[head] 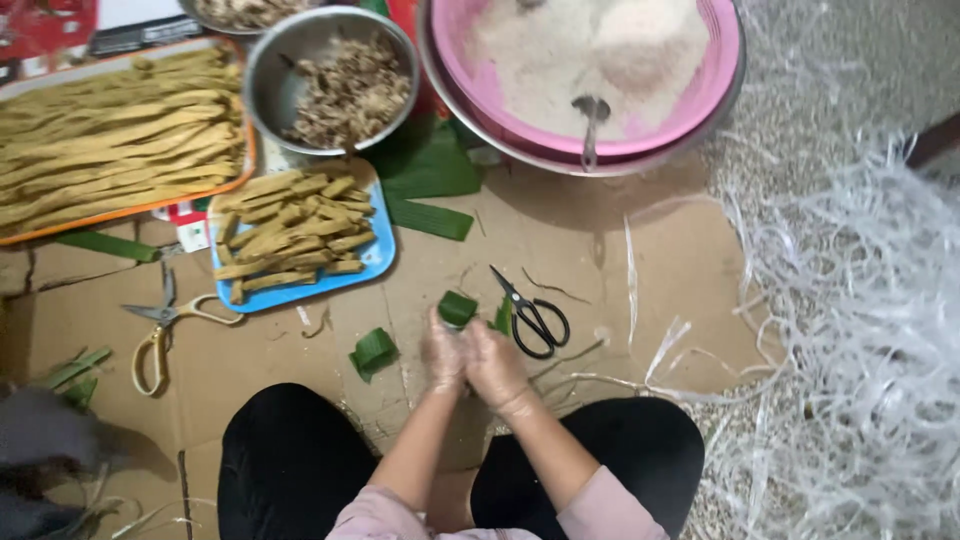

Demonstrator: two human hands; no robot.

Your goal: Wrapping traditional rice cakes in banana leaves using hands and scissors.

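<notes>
The lower part of the green leaf parcel [457, 308] is hidden by the fingers [447, 345]. The pink basin [710, 90] and orange tray [130, 212] are cut off by the picture's edges. A grey blurred shape [45, 440] cannot be identified.

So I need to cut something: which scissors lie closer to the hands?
The black-handled scissors, just right of the hands; the yellow-handled pair lies far left.
</notes>
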